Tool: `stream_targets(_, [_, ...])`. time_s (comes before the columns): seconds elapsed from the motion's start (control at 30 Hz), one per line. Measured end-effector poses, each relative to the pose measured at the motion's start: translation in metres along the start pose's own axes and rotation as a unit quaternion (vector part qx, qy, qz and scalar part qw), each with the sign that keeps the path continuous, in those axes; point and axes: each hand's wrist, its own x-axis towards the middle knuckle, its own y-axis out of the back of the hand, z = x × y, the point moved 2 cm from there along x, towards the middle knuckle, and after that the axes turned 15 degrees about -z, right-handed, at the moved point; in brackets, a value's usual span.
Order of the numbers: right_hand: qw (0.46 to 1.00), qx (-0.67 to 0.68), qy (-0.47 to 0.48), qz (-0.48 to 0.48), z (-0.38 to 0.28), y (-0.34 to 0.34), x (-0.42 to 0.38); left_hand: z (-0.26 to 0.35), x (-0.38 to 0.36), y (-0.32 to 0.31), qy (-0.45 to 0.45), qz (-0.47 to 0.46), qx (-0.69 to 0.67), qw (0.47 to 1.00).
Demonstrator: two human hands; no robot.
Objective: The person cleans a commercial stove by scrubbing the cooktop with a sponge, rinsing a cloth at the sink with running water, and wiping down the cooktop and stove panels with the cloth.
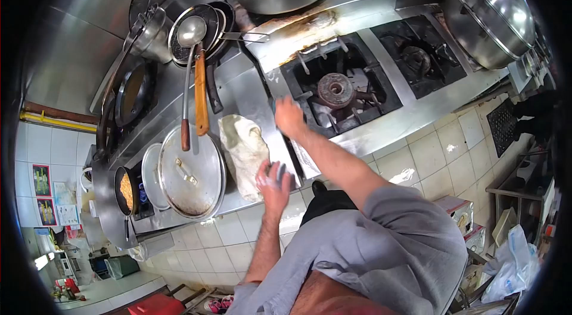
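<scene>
- Plainly, the head view looks down on a steel cooking bench (250, 86) that runs from lower left to upper right of the frame.
- At centre, the right hand (289, 117) rests on the bench edge just beside the unlit burner (335, 90); it looks loosely curled and holds nothing I can see.
- Below it, the left hand (274, 179) is clenched around a small pale thing, too blurred to name, beside the crumpled cloth (243, 151) lying on the bench.
- Left of the cloth sits a large lid (190, 175) with a ladle (190, 35) and a wooden-handled tool (201, 97) laid across it.
- At far left, a small pan of food (126, 191) sits on another burner.
- A big wok (490, 14) leans at upper right.
- Risk, as I judge it: the cloth lies close to the burner, so a careless sweep could drag it onto the grate; the long handles overhang and a bumped elbow could tip the ladle off the lid.
</scene>
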Motion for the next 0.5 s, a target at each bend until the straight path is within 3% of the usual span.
stream_targets(0.1, [0.999, 0.015, -0.043, 0.026, 0.003, 0.002, 0.085, -0.009, -0.008, 0.004, -0.032, -0.008, -0.024, 0.999])
stream_targets(0.2, [0.999, -0.009, -0.033, -0.036, 0.004, -0.01, 0.089, -0.021, 0.001, 0.005, 0.009, 0.002, -0.09, 0.996])
stream_targets(0.23, [0.998, -0.059, 0.024, -0.015, 0.004, -0.019, 0.069, -0.027, 0.008, 0.007, 0.012, 0.005, -0.109, 0.994])
stream_targets(0.27, [0.997, -0.015, -0.016, -0.072, -0.002, -0.009, 0.042, -0.032, 0.016, 0.009, 0.003, 0.005, -0.107, 0.994])
stream_targets(0.3, [0.996, -0.013, 0.044, -0.082, 0.0, -0.006, 0.01, -0.037, 0.025, 0.01, -0.004, 0.007, -0.105, 0.994])
stream_targets(0.33, [0.993, -0.024, 0.042, -0.105, -0.002, 0.005, -0.025, -0.04, 0.033, 0.009, -0.007, 0.008, -0.102, 0.995])
stream_targets(0.5, [0.981, -0.026, 0.083, -0.172, 0.065, 0.03, -0.143, -0.031, 0.067, 0.001, -0.037, 0.014, -0.084, 0.996])
